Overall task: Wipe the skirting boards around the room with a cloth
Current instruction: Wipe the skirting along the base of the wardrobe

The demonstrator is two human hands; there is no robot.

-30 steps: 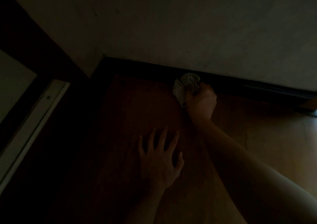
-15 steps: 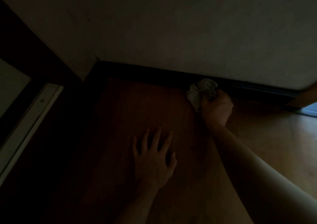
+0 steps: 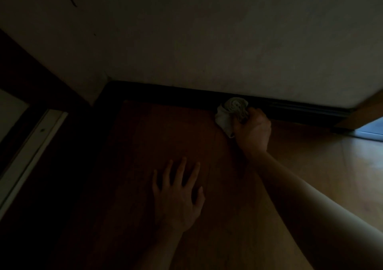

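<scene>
Gripping the bunched cloth [image 3: 232, 112], right hand [image 3: 251, 132] presses it against the skirting board [image 3: 165, 92].

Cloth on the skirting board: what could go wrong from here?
1. The right hand grips the cloth in a tight ball, so only a small patch may meet the skirting board; strips could be missed.
2. The scene is very dim and the board is dark, so leftover dust may go unseen.
3. The left hand lies flat on the glossy floor; if it bears weight, it might slip.
</scene>
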